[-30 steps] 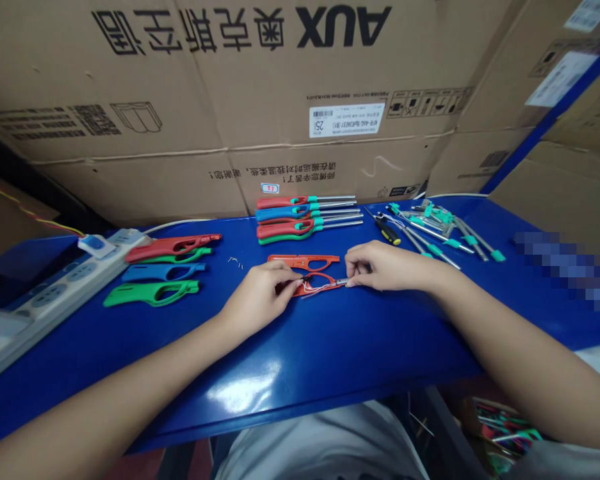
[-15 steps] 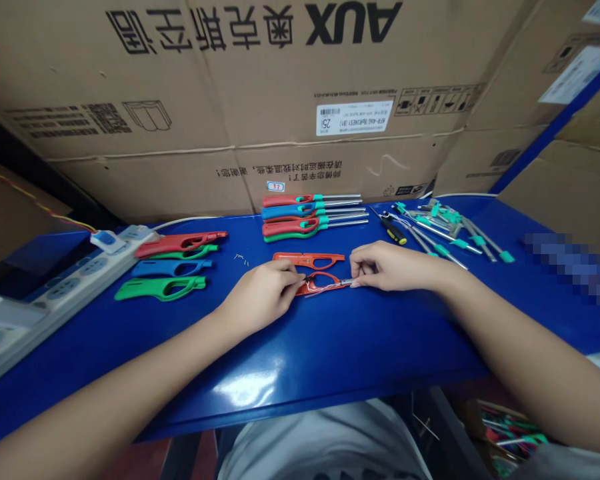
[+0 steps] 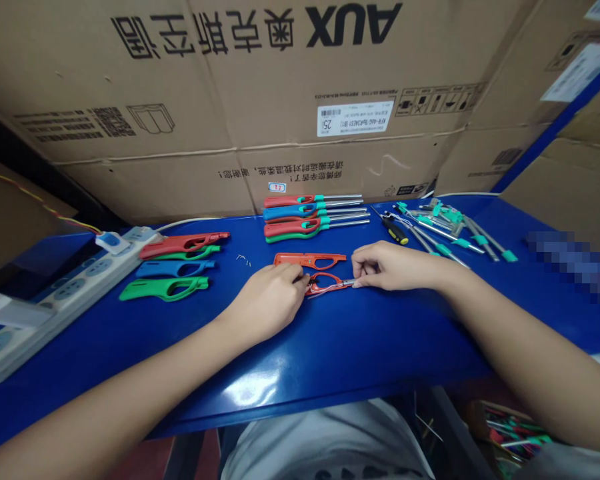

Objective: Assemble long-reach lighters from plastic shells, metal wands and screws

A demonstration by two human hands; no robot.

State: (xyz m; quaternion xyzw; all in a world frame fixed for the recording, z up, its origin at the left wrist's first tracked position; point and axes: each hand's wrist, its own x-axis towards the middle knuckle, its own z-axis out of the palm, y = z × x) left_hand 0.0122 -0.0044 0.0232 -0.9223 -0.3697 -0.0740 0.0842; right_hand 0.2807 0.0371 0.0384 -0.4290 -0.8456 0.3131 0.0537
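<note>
Currently, right hand (image 3: 384, 266) pinching metal tube (image 3: 349, 282) at looped orange shell (image 3: 337, 285).

**L hand (image 3: 273, 303) & R hand (image 3: 380, 267) at orange plastic half-shell w/ loop (image 3: 336, 286)**

Shell lies on glossy blue counter (image 3: 355, 347). L hand covers its L end, fingertips hidden; R hand pinches silver metal tube (image 3: 349, 283) at its R end. 2nd orange plastic half-shell (image 3: 291, 259) just behind. Few tiny thin metal pieces (image 3: 243, 259) lie farther L. Far L: red, green & blue plastic lighter shells (image 3: 150, 269) nr white power strip (image 3: 83, 273). Behind: row of red, blue & green plastic lighters (image 3: 283, 213). To R: black-&-yellow screwdriver (image 3: 395, 230), pile of silver metal rods w/ teal fittings (image 3: 453, 227). Backdrop: brown cardboard (image 3: 260, 100) w/ upside-down "AUX" lettering (image 3: 323, 27).
</note>
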